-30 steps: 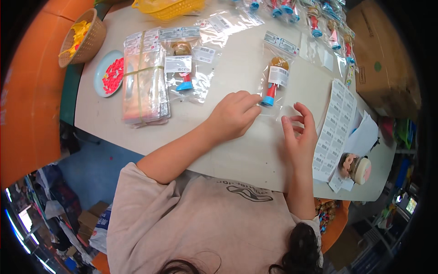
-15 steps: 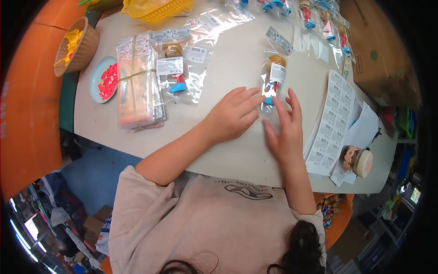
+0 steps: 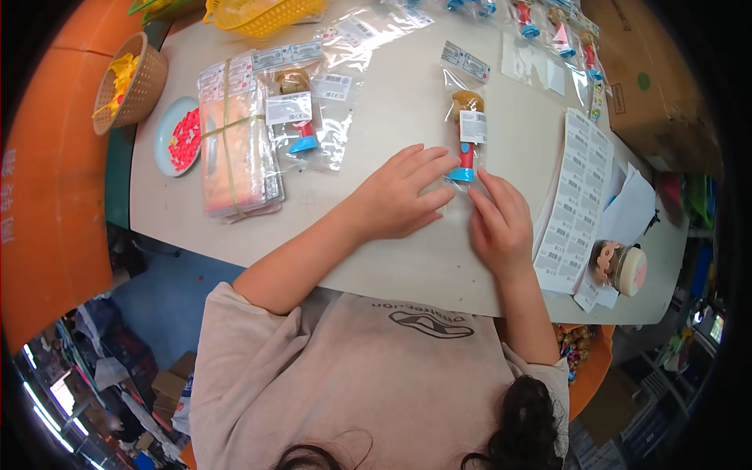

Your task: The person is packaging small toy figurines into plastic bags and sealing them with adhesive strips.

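Observation:
A clear plastic bag (image 3: 450,86) lies in front of me, holding a toy with a brown rounded top, red stem and blue base (image 3: 465,157). A small white label (image 3: 473,127) sits on the bag, and a printed header strip tops it. My left hand (image 3: 411,192) rests beside the blue base with its fingers stretched and spread, fingertips at the bag's left edge. At the bag's lower right, my right hand (image 3: 501,223) has its fingers slightly bent, tips by the bag's edge. Neither hand appears to grip it.
Left are a banded stack of bags (image 3: 235,157), another bagged toy (image 3: 301,125), a plate of small pink pieces (image 3: 162,149) and a tan basket (image 3: 149,94). Right lie label sheets (image 3: 576,204), a jar (image 3: 629,270) and a cardboard box (image 3: 658,86). More bagged toys (image 3: 529,23) lie at the back.
The bagged toy has shifted slightly, with more of its red stem and blue base showing. My right hand has moved a little down, its fingers drawn closer together; the left has barely moved.

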Available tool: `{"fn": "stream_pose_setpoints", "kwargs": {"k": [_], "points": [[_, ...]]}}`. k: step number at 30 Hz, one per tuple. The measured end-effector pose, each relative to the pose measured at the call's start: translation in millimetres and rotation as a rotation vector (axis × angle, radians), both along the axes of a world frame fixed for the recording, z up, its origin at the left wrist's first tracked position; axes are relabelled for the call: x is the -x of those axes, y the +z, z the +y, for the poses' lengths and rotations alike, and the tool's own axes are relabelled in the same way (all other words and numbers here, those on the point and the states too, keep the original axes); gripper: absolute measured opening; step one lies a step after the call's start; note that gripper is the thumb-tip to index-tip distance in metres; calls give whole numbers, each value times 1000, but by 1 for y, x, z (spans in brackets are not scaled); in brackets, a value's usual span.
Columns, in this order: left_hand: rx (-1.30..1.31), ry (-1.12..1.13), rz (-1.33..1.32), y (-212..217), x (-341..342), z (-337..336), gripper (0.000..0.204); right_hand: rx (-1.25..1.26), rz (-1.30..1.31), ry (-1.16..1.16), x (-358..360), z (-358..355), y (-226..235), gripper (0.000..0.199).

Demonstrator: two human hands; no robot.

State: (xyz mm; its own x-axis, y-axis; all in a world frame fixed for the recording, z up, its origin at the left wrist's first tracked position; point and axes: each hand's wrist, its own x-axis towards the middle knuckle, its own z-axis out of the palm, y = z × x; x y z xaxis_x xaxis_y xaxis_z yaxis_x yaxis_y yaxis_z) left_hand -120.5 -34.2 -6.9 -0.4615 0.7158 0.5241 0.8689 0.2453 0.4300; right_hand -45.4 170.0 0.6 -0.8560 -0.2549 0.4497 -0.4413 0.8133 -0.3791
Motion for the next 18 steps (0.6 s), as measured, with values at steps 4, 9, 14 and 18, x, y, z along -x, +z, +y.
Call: {"fn": "stream_pose_setpoints", "kwargs": {"k": [4,9,14,18], "points": [[-39,-29,69,-13,2,-2,28,-9,42,3,-2,3,-3,31],[-41,-73,117,-6,1,3,21,41,-39,-21,-6,1,-4,29],[-118,20,104,-13,2,4,15,142,-83,-14,-9,-2,1,43],[-106,17,67,-8,1,-3,19,234,-54,-8,-8,-3,-17,60]]}}
